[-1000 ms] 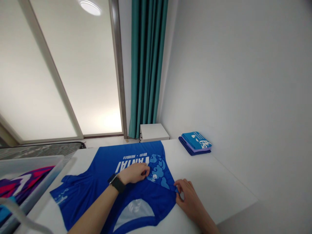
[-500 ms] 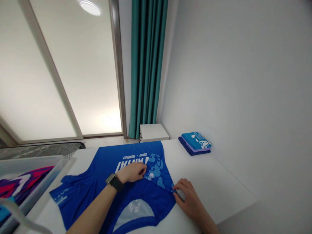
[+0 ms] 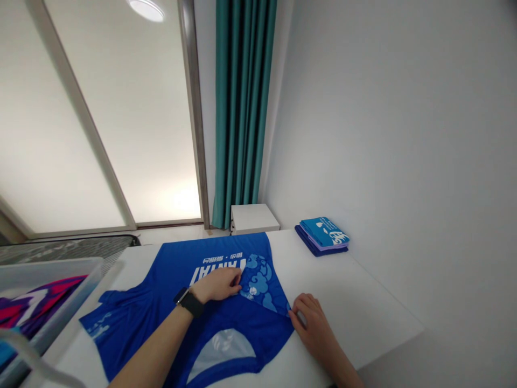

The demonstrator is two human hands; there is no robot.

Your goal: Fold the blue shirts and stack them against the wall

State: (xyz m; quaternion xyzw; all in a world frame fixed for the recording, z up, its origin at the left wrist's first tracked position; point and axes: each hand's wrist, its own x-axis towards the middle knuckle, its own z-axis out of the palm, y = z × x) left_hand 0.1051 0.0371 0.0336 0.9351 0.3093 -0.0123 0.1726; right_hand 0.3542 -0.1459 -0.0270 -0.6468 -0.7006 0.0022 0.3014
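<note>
A blue printed T-shirt (image 3: pixel 173 275) lies spread on the white table (image 3: pixel 355 302), its neckline toward me. The right sleeve (image 3: pixel 260 283), with a light-blue cloud pattern, is folded inward over the chest and covers part of the white lettering. My left hand (image 3: pixel 220 283), a dark watch on its wrist, pinches the inner edge of that folded sleeve. At the shirt's right edge, my right hand (image 3: pixel 309 320) has thumb and fingertips closed on the fold's corner. The left sleeve (image 3: pixel 99 320) lies outstretched and wrinkled.
A small stack of folded clothes (image 3: pixel 323 236) sits at the table's back right, near the wall. On the left stands a translucent plastic bin (image 3: pixel 95 268) holding colourful garments. Behind the table are a low white cabinet (image 3: pixel 254 216) and a green curtain (image 3: pixel 244 118).
My right hand has shifted slightly right, drawing the corner of the folded sleeve a little outward. The left hand keeps almost the same place. The view has moved marginally.
</note>
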